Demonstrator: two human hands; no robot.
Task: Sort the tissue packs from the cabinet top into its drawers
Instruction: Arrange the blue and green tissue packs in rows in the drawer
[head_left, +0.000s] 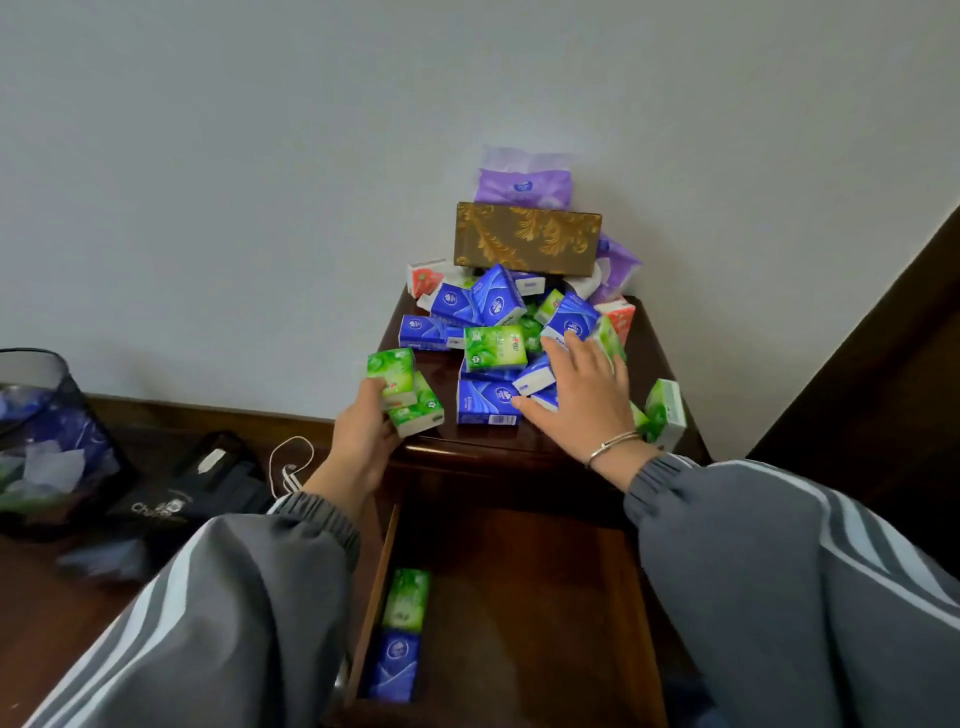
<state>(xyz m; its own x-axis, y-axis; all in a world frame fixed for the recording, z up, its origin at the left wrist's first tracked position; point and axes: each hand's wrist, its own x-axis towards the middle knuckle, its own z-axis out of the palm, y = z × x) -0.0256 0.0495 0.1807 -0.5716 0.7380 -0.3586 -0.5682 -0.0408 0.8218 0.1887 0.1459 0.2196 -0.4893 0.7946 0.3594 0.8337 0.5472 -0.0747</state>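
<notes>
On top of the dark wooden cabinet (649, 364), set against a pale wall, lies a loose heap of small tissue packs (493, 332) in blue, green and red-and-white wrappers. Behind the heap stands a brown box with gold leaf pattern (527, 238), and a purple soft pack (522, 184) rests on top of that box. A second purple pack (618, 267) lies to the right of the box, partly hidden.

The left hand (363, 436) is at the front left corner of the cabinet top. Its fingers are closed around two green packs (402, 392), one stacked against the other. The right hand (582, 395) is spread flat, fingers apart, palm down on the blue packs at the front of the heap; it clamps nothing. A thin bracelet (613, 447) sits on the right wrist. Both arms wear grey sleeves with pale stripes.

A single green pack (665, 413) stands near the right edge of the cabinet top, just beside the right wrist and apart from the main heap.

Below the top, the upper drawer (519, 597) is pulled open. Along its left wall lie two packs end to end: a green one (406, 597) further back and a blue one (394, 665) nearer the front. The remainder of the drawer floor is bare wood.

To the left of the cabinet, on the floor, are a dark mesh bin (47, 431) containing paper, a black bag with white lettering (192, 493), and a white cord (291, 462).
</notes>
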